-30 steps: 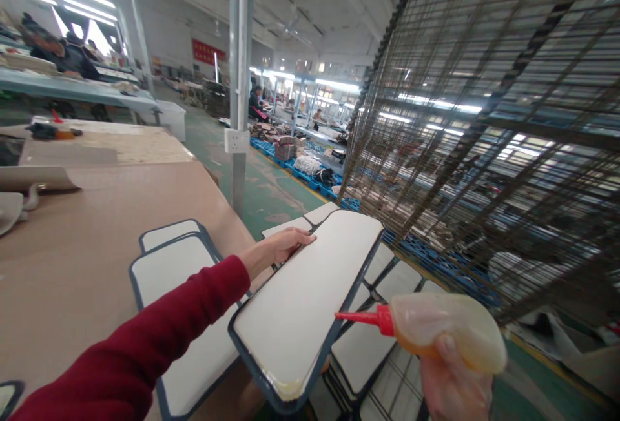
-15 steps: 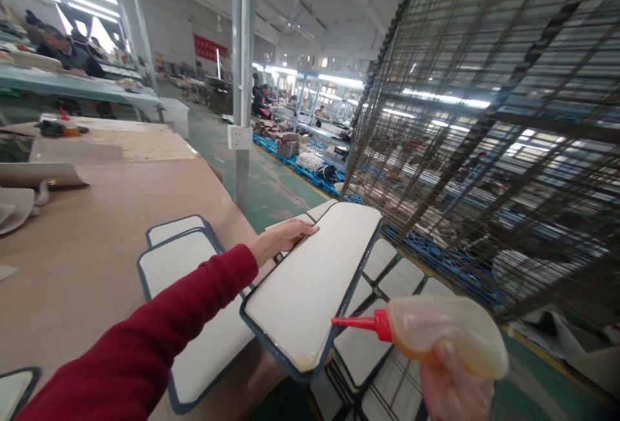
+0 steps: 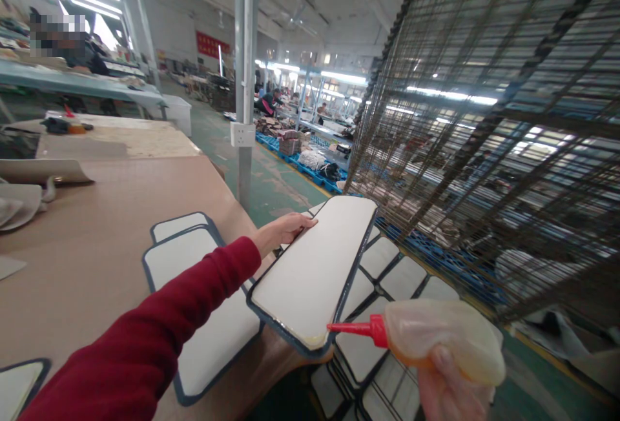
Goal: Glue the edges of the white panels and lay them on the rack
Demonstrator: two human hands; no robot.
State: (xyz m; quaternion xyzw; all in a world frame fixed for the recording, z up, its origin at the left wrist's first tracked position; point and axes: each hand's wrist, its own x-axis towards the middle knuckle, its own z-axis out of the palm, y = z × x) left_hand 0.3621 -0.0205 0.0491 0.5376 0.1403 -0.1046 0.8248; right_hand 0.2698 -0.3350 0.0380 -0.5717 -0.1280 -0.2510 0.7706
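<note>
My left hand (image 3: 285, 228), in a red sleeve, grips the left edge of a white panel with a dark blue rim (image 3: 314, 269) and holds it lifted and tilted over the table's edge. Glue glistens along the panel's near end. My right hand (image 3: 448, 385) is closed on a soft translucent glue bottle (image 3: 443, 337) with amber glue and a red nozzle; the nozzle tip sits at the panel's near right corner. More white panels (image 3: 203, 318) lie on the brown table (image 3: 87, 240).
Several finished panels (image 3: 387, 279) lie on a low wire shelf below the held one. A tall wire drying rack (image 3: 484, 117) fills the right side. A grey pillar (image 3: 245, 72) stands ahead; people work at distant benches.
The held panel has moved away from me and a little up, its near end now level with the nozzle. The bottle has shifted slightly left toward that corner.
</note>
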